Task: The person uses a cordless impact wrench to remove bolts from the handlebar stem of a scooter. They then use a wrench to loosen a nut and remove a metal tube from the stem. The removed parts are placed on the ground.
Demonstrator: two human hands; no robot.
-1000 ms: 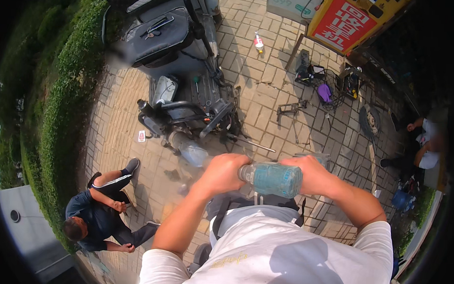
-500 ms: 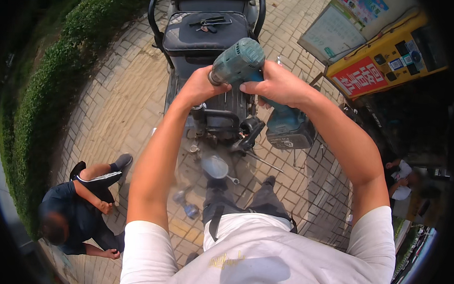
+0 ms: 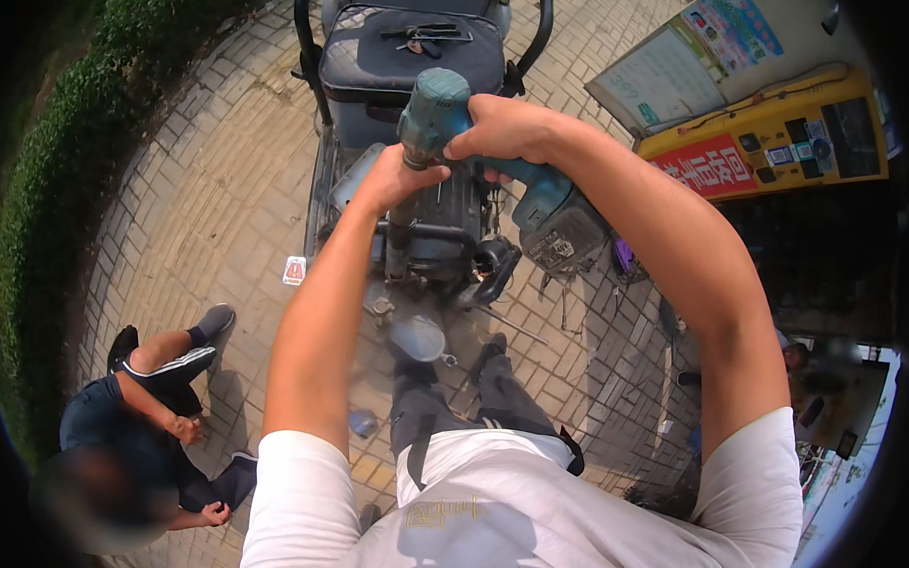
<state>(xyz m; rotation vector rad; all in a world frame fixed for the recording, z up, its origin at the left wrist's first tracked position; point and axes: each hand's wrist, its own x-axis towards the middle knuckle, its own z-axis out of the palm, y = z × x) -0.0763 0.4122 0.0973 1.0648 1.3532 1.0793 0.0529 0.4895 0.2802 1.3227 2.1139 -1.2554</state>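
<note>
A teal cordless impact wrench (image 3: 432, 111) is in both my hands, its nose pointing down over a dark upright steering column (image 3: 398, 244). My right hand (image 3: 502, 130) is closed round its handle, the thumb lying across the body; the black battery (image 3: 566, 236) sticks out below that forearm. My left hand (image 3: 396, 182) wraps the nose end, its thumb toward the right and its other fingers mostly hidden. Whether the nose sits on the column's top, I cannot tell. The column belongs to a small vehicle with a black padded seat (image 3: 412, 67).
Keys and a metal tool (image 3: 423, 38) lie on the seat. A round mirror (image 3: 417, 338) is near my feet. At lower left a person (image 3: 134, 428) sits on the paving. A yellow cabinet (image 3: 780, 145) stands at right, a hedge (image 3: 80, 121) at left.
The impact wrench has swung more upright and shifted left with both hands, its nose now over the steering column. The view has also shifted a little.
</note>
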